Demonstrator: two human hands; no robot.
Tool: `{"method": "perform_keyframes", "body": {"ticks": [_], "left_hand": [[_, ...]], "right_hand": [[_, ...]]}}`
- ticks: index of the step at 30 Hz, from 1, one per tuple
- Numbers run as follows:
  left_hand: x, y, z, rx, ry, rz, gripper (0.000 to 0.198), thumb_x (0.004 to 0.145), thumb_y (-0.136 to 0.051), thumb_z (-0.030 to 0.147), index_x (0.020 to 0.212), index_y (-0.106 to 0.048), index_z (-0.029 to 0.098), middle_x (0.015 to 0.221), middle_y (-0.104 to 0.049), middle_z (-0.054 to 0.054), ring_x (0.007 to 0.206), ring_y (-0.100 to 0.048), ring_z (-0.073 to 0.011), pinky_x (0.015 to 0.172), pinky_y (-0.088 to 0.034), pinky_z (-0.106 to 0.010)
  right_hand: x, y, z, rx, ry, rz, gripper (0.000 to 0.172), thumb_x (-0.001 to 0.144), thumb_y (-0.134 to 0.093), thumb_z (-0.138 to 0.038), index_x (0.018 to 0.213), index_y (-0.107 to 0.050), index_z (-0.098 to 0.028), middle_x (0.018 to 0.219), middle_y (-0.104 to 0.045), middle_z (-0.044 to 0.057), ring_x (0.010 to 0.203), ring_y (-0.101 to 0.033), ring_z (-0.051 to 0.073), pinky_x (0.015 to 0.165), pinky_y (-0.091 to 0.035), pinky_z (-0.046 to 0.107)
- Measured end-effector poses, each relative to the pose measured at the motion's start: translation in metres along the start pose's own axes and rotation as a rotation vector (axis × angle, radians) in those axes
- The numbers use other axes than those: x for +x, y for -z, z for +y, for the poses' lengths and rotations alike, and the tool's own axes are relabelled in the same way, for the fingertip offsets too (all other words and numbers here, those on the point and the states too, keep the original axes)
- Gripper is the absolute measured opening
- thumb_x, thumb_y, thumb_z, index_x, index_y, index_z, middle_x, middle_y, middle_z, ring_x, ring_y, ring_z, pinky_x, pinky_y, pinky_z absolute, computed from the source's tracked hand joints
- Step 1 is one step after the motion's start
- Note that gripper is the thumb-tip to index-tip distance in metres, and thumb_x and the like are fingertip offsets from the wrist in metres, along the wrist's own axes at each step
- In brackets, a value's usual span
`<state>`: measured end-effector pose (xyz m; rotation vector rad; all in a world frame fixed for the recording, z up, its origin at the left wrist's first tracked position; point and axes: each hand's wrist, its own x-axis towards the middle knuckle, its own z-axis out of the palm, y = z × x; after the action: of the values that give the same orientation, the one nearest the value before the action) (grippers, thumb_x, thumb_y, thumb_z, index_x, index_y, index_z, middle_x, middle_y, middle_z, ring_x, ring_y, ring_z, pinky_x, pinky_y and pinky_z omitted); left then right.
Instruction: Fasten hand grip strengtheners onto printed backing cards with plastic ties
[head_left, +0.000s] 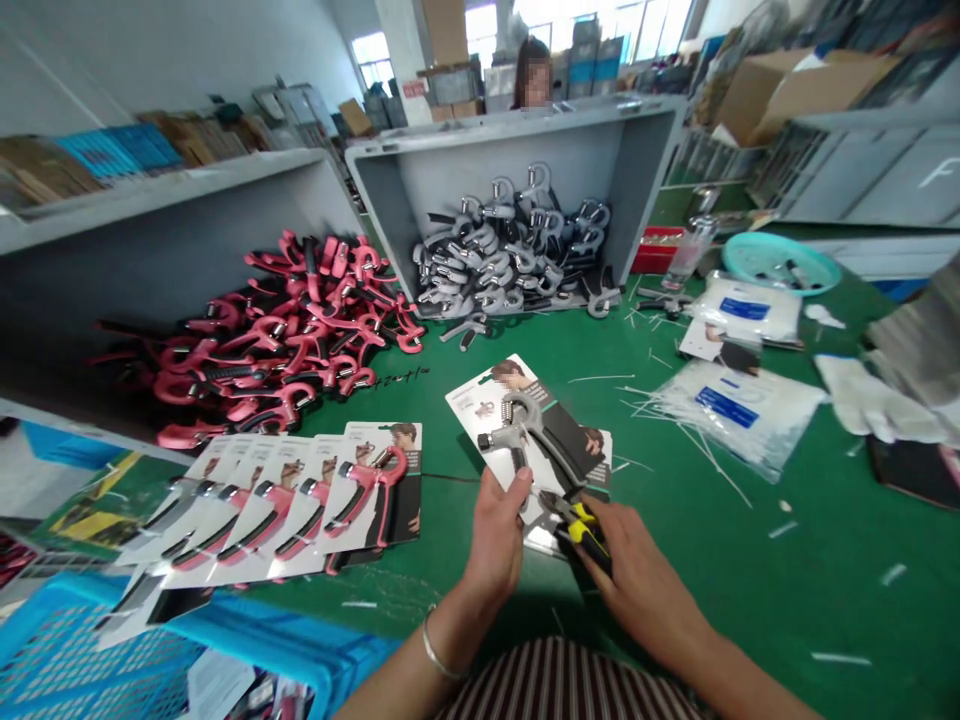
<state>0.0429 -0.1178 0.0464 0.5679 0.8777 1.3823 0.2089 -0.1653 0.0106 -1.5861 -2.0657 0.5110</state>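
My left hand [496, 535] is closed on the lower left side of a printed backing card [474, 408], which carries a grey and black hand gripper [523, 412] with a coiled spring. In my right hand [634, 555] are cutting pliers [581, 530] with yellow and black handles. Their jaws lie at the lower part of the card, by the grey handles; whether they touch a tie there I cannot tell. Part of another card [598, 447] shows behind the first. To the left, a fanned row of cards with red hand grippers [365, 480] lies on the green table [465, 620].
Grey crates on their sides hold heaped red grippers [300, 330] and grey grippers [502, 255]. On the right lie white cable ties [701, 440], plastic bags [739, 410], a turquoise dish [780, 262] and white gloves [862, 395]. A blue basket [352, 660] stands lower left. A person sits beyond the crates.
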Motion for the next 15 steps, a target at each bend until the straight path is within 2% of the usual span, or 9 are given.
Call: {"method": "perform_keyframes", "body": {"ticks": [4, 7, 12, 15], "left_hand": [[-0.003, 0.002, -0.003, 0.020, -0.008, 0.007, 0.039, 0.090, -0.061, 0.027, 0.128, -0.054, 0.022, 0.125, -0.065, -0.007, 0.111, -0.062, -0.0190, 0.101, -0.044, -0.035], [-0.004, 0.004, -0.005, 0.025, 0.004, 0.010, 0.040, 0.090, -0.062, 0.027, 0.129, -0.053, 0.023, 0.127, -0.064, -0.006, 0.114, -0.061, -0.0194, 0.103, -0.043, -0.036], [-0.007, 0.008, -0.010, 0.071, -0.010, 0.017, 0.041, 0.088, -0.064, 0.030, 0.127, -0.055, 0.022, 0.128, -0.063, -0.008, 0.116, -0.060, -0.0213, 0.105, -0.042, -0.038], [-0.008, 0.012, -0.014, 0.185, -0.009, 0.027, 0.042, 0.087, -0.064, 0.033, 0.126, -0.055, 0.020, 0.127, -0.064, -0.009, 0.115, -0.061, -0.0232, 0.104, -0.043, -0.039]], "right_hand": [[-0.001, -0.011, -0.007, 0.016, -0.001, 0.065, 0.045, 0.092, -0.055, -0.031, 0.134, -0.045, -0.021, 0.117, -0.062, 0.012, 0.107, -0.058, 0.030, 0.095, -0.049, 0.048], [-0.003, -0.012, -0.011, 0.066, -0.038, 0.056, 0.040, 0.093, -0.053, -0.032, 0.131, -0.048, -0.021, 0.114, -0.063, 0.012, 0.106, -0.058, 0.029, 0.094, -0.049, 0.046], [-0.003, -0.014, -0.009, 0.207, -0.193, -0.121, 0.023, 0.094, -0.049, -0.031, 0.112, -0.057, -0.019, 0.105, -0.067, 0.011, 0.093, -0.064, 0.026, 0.086, -0.050, 0.041], [-0.002, -0.013, -0.012, 0.298, -0.209, -0.200, 0.016, 0.094, -0.048, -0.029, 0.101, -0.059, -0.020, 0.097, -0.068, 0.009, 0.088, -0.064, 0.024, 0.082, -0.050, 0.037]]}}
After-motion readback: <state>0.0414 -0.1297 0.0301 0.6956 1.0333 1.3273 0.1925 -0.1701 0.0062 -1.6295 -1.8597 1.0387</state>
